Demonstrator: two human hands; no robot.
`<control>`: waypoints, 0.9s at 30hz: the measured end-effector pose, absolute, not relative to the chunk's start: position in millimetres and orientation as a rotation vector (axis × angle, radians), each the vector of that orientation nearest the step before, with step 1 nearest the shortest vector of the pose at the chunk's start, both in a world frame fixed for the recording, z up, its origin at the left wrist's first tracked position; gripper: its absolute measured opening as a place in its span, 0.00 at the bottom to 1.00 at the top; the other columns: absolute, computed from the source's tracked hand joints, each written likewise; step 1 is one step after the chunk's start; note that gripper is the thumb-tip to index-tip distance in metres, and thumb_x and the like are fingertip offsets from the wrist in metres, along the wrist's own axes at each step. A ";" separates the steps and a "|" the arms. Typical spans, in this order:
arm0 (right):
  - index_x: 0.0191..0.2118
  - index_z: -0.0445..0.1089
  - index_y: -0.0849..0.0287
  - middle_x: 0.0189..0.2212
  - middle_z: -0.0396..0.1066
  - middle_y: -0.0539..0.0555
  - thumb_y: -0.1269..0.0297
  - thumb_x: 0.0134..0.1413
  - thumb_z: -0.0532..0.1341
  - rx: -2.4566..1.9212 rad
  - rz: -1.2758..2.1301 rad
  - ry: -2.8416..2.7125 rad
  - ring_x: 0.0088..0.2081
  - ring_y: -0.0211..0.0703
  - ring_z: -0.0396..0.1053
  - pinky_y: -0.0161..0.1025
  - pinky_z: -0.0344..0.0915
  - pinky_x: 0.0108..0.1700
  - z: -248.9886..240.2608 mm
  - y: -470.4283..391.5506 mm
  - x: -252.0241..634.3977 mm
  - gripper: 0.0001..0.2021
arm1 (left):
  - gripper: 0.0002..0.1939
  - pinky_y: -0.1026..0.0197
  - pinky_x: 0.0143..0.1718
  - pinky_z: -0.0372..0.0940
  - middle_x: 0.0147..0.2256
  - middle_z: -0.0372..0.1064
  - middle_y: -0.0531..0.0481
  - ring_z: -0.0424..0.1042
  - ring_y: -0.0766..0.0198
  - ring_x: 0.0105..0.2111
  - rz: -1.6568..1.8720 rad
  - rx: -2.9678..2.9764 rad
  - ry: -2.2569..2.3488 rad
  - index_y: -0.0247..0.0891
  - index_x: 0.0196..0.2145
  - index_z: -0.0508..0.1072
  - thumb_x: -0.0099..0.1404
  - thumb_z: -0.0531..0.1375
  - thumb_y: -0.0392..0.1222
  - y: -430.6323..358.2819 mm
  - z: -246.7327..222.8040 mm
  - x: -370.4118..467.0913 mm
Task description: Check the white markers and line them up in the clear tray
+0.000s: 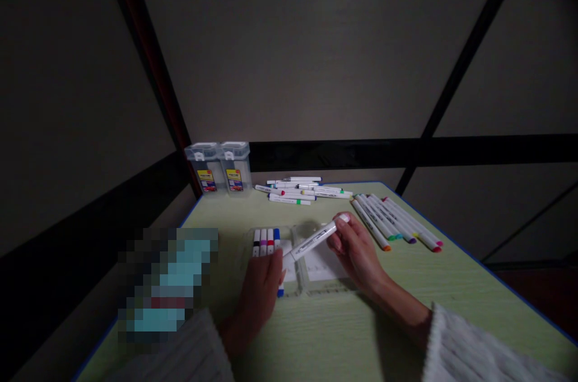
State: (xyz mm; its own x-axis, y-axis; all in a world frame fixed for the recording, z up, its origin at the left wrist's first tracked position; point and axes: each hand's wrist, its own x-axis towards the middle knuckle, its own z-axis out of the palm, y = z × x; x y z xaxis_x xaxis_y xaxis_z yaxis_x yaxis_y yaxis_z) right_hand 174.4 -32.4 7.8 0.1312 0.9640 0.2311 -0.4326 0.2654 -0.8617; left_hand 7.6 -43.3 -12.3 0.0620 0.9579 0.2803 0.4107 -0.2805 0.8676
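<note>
A white marker (315, 240) slants up to the right above an open clear case (303, 287) on the table. My right hand (356, 249) pinches its upper end. My left hand (265, 286) is closed near the marker's lower end, over the left part of the case; its fingertips are partly hidden, and whether they grip the marker is unclear. Beyond the left hand, several markers (264, 239) with black, purple, red and blue ends lie side by side in the case. White paper shows inside the case.
Two clear lidded boxes (235, 168) stand at the back left of the green table (325, 340). A loose pile of white markers (307, 191) lies at the back. More markers (392, 219) lie in a row at the right. A blurred light-blue item (180, 280) is at the left.
</note>
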 end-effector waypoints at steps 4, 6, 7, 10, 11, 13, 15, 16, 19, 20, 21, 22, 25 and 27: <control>0.23 0.56 0.57 0.11 0.51 0.41 0.56 0.47 0.59 -0.745 1.147 -0.913 0.16 0.31 0.47 0.31 0.43 0.19 6.3 -32.1 173.8 0.14 | 0.22 0.69 0.13 0.46 0.09 0.48 0.58 0.53 0.72 0.11 1.124 1.759 1.321 0.38 0.12 0.53 0.60 0.44 0.48 -42.7 -10.8 5.7; 0.24 0.56 0.57 0.11 0.51 0.41 0.56 0.47 0.59 -0.745 1.139 -0.918 0.16 0.31 0.47 0.31 0.43 0.20 5.4 -31.9 174.3 0.13 | 0.22 0.69 0.14 0.46 0.09 0.48 0.58 0.53 0.72 0.12 1.119 1.745 1.325 0.38 0.12 0.55 0.59 0.44 0.49 -42.6 -10.3 5.6; 0.24 0.56 0.57 0.11 0.51 0.41 0.56 0.47 0.59 -0.743 1.135 -0.922 0.16 0.31 0.46 0.31 0.43 0.20 5.0 -31.9 174.6 0.13 | 0.22 0.69 0.14 0.47 0.09 0.48 0.58 0.53 0.72 0.12 1.115 1.740 1.327 0.38 0.12 0.55 0.59 0.44 0.50 -42.9 -9.9 5.7; 0.24 0.55 0.57 0.11 0.49 0.40 0.56 0.48 0.59 -0.735 1.131 -0.924 0.15 0.30 0.44 0.31 0.41 0.19 5.0 -31.9 175.3 0.13 | 0.21 0.68 0.15 0.48 0.10 0.49 0.58 0.54 0.72 0.12 1.107 1.738 1.337 0.38 0.13 0.58 0.59 0.44 0.49 -44.8 -7.7 6.0; 0.24 0.55 0.57 0.11 0.48 0.40 0.56 0.47 0.59 -0.735 1.131 -0.919 0.15 0.30 0.43 0.31 0.41 0.19 5.4 -32.1 175.2 0.13 | 0.21 0.68 0.15 0.48 0.10 0.50 0.58 0.54 0.72 0.12 1.110 1.746 1.337 0.37 0.14 0.59 0.59 0.44 0.49 -45.6 -7.0 5.9; 0.23 0.55 0.57 0.11 0.47 0.40 0.57 0.47 0.60 -0.739 1.133 -0.911 0.15 0.29 0.42 0.31 0.40 0.19 6.7 -32.5 174.7 0.14 | 0.20 0.68 0.16 0.48 0.11 0.52 0.57 0.54 0.72 0.13 1.123 1.783 1.332 0.37 0.15 0.61 0.60 0.45 0.47 -47.0 -5.6 5.3; 0.23 0.54 0.57 0.11 0.46 0.40 0.57 0.47 0.60 -0.743 1.137 -0.915 0.15 0.29 0.42 0.31 0.40 0.19 7.8 -32.8 174.0 0.15 | 0.19 0.69 0.16 0.48 0.12 0.52 0.57 0.54 0.72 0.13 1.141 1.839 1.326 0.36 0.15 0.63 0.60 0.46 0.45 -47.8 -3.9 4.3; 0.23 0.53 0.57 0.11 0.47 0.40 0.56 0.48 0.60 -0.746 1.138 -0.919 0.15 0.29 0.42 0.31 0.40 0.19 8.0 -32.8 173.7 0.15 | 0.19 0.69 0.16 0.48 0.12 0.52 0.57 0.54 0.72 0.14 1.142 1.868 1.323 0.35 0.16 0.64 0.59 0.47 0.45 -47.9 -2.7 3.7; 0.22 0.53 0.57 0.11 0.48 0.40 0.56 0.47 0.60 -0.764 1.127 -0.907 0.15 0.29 0.42 0.31 0.40 0.18 7.0 -32.0 173.2 0.16 | 0.15 0.69 0.17 0.49 0.13 0.54 0.57 0.55 0.72 0.15 1.132 1.940 1.313 0.33 0.20 0.70 0.57 0.50 0.43 -48.3 2.8 2.4; 0.22 0.53 0.57 0.11 0.48 0.40 0.55 0.46 0.61 -0.773 1.123 -0.894 0.15 0.29 0.43 0.31 0.40 0.18 6.3 -31.5 173.2 0.17 | 0.14 0.69 0.17 0.50 0.13 0.55 0.57 0.56 0.72 0.15 1.122 1.962 1.306 0.33 0.23 0.72 0.56 0.51 0.43 -48.5 5.0 2.2; 0.22 0.53 0.57 0.11 0.48 0.40 0.55 0.46 0.61 -0.782 1.121 -0.882 0.15 0.30 0.43 0.31 0.40 0.18 5.6 -31.1 173.2 0.17 | 0.13 0.69 0.17 0.51 0.13 0.56 0.57 0.56 0.71 0.15 1.114 1.983 1.300 0.33 0.26 0.73 0.56 0.52 0.42 -48.9 7.0 2.1; 0.21 0.53 0.57 0.11 0.48 0.40 0.55 0.46 0.61 -0.789 1.121 -0.872 0.15 0.30 0.43 0.31 0.40 0.18 5.0 -30.7 173.2 0.17 | 0.13 0.69 0.18 0.52 0.14 0.58 0.57 0.57 0.71 0.15 1.106 2.004 1.294 0.33 0.29 0.74 0.56 0.53 0.42 -49.4 8.7 2.1; 0.21 0.53 0.57 0.11 0.49 0.40 0.55 0.46 0.60 -0.796 1.137 -0.867 0.15 0.30 0.43 0.31 0.41 0.19 4.1 -30.2 173.4 0.16 | 0.13 0.70 0.19 0.55 0.18 0.66 0.55 0.61 0.71 0.17 1.105 2.055 1.286 0.35 0.35 0.75 0.57 0.53 0.40 -50.8 10.4 2.0; 0.21 0.54 0.57 0.11 0.49 0.41 0.55 0.46 0.60 -0.797 1.152 -0.871 0.16 0.30 0.44 0.31 0.42 0.19 4.3 -30.3 173.5 0.16 | 0.13 0.70 0.21 0.58 0.22 0.71 0.53 0.64 0.70 0.19 1.149 2.085 1.266 0.36 0.38 0.74 0.56 0.54 0.38 -51.4 8.7 1.6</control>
State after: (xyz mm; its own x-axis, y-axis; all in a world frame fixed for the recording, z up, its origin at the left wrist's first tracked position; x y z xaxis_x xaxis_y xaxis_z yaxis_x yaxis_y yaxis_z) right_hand 173.5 -30.3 4.3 0.1731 0.9714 0.1623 -0.4211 0.2220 -0.8794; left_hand 1.6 -51.4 8.7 0.2350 0.8742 0.4248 0.5069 -0.4832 0.7139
